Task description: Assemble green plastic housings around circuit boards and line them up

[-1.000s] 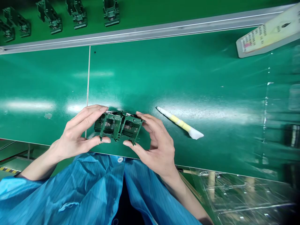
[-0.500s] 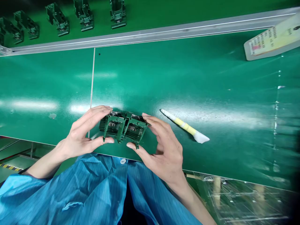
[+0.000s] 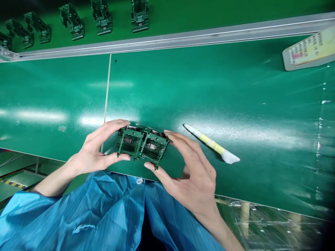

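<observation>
Two dark green plastic frame parts stand side by side near the front edge of the green bench mat [image 3: 183, 87]. My left hand [image 3: 96, 151] pinches the left green part [image 3: 130, 141] between thumb and fingers. My right hand [image 3: 191, 174] pinches the right green part [image 3: 155, 147] the same way. The two parts touch each other at their inner edges, and metal pieces show inside each one.
A white and yellow stick tool [image 3: 212, 144] lies on the mat just right of my right hand. Several green parts [image 3: 101, 15] ride on a belt beyond a metal rail [image 3: 183, 36]. A printed card [image 3: 310, 50] lies far right. Clear plastic trays [image 3: 274, 223] sit lower right.
Both hands keep their hold on the two parts, which tilt slightly more toward me. The whole scene has slid to the right as the head turned.
</observation>
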A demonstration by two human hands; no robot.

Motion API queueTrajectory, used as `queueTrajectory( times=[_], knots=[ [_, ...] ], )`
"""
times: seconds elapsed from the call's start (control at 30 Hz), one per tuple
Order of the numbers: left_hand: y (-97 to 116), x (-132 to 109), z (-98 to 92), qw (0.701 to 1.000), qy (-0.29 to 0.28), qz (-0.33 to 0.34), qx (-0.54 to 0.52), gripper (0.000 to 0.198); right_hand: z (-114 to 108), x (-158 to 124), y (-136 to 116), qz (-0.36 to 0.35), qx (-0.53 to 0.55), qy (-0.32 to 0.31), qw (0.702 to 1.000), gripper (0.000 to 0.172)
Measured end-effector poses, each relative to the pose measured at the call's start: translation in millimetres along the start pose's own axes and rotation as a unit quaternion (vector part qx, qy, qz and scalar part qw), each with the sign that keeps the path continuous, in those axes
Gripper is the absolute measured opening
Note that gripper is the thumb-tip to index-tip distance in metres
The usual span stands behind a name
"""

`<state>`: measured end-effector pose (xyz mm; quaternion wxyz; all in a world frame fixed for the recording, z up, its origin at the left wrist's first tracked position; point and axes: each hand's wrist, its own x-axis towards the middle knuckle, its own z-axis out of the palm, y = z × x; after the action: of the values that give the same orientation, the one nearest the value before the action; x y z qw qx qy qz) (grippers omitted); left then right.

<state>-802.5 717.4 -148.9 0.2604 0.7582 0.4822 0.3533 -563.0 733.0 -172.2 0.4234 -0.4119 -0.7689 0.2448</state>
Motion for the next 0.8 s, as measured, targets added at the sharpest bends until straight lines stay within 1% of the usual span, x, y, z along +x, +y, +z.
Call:
queueTrajectory(
  times=[0.23, 0.43, 0.57, 0.8],
  knots=[
    [-0.5, 0.0, 0.5, 1.000, 0.004, 0.004, -0.015, 0.076, -0.8, -0.5, -0.3, 0.008, -0.007, -0.006, 1.000, 0.055],
    [0.4, -4.2, 0.3, 0.999, -0.006, -0.041, -0.034, 0.073, -1.3, -2.3, 2.3, 0.054, 0.054, -0.024, 0.997, 0.055],
    [-0.4, -5.8, 0.9, 0.998, -0.003, -0.041, -0.044, 0.075, -1.9, -1.3, 3.0, 0.078, 0.099, -0.036, 0.991, 0.051],
    [1.7, -1.1, 2.2, 0.998, -0.001, -0.035, -0.050, 0.071, -2.5, 0.3, 1.2, 0.096, 0.126, -0.037, 0.987, 0.048]
  ],
)
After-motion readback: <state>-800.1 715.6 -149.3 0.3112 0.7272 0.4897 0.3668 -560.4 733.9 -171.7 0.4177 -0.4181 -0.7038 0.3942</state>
